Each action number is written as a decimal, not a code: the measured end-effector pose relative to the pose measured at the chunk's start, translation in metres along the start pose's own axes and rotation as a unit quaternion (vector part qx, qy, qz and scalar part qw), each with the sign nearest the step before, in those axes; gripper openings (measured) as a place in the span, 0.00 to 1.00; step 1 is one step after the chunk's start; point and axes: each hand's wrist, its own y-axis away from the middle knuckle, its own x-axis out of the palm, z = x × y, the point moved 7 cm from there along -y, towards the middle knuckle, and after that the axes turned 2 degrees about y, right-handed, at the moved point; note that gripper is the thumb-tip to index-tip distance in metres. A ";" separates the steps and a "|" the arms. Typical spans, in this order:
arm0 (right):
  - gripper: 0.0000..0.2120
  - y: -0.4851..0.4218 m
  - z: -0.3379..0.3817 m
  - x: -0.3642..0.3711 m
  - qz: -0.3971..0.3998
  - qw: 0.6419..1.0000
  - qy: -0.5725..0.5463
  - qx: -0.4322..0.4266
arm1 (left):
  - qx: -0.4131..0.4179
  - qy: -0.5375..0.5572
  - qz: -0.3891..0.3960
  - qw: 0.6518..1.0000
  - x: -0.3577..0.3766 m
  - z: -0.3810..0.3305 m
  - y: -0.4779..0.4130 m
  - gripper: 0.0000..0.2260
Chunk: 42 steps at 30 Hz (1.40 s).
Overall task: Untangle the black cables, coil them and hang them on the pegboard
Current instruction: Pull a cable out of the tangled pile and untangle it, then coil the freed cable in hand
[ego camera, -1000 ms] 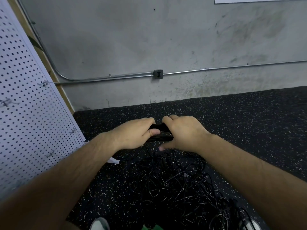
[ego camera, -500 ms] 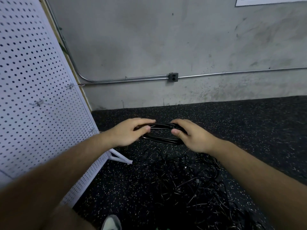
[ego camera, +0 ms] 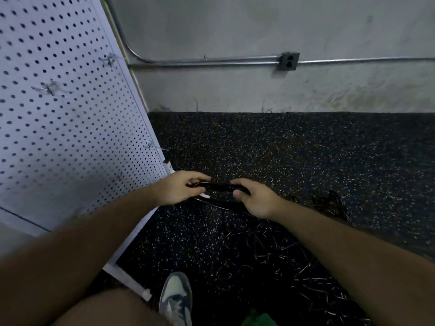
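Observation:
A coiled black cable (ego camera: 220, 187) is stretched flat between my two hands above the speckled floor. My left hand (ego camera: 182, 188) grips its left end with fingers curled over the loops. My right hand (ego camera: 255, 198) grips the right end, thumb underneath. A tangled heap of black cables (ego camera: 294, 260) lies on the floor below and to the right of my hands. The white pegboard (ego camera: 70, 118) leans at the left, with metal hooks (ego camera: 49, 87) sticking out of it; its lower edge is close to my left hand.
A grey concrete wall with a metal conduit (ego camera: 211, 61) and an outlet box (ego camera: 289, 61) closes the far side. My shoe (ego camera: 175, 297) stands near the pegboard's white foot (ego camera: 127, 277). A smaller cable clump (ego camera: 329, 203) lies at the right.
The view has tilted down and swung toward the pegboard. The coil and both hands now sit nearer the pegboard's lower edge, still held at both ends.

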 end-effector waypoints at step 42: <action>0.18 -0.028 -0.152 0.108 -0.092 0.969 0.225 0.044 | 0.065 -0.213 -0.005 0.975 0.234 0.066 -0.088 0.23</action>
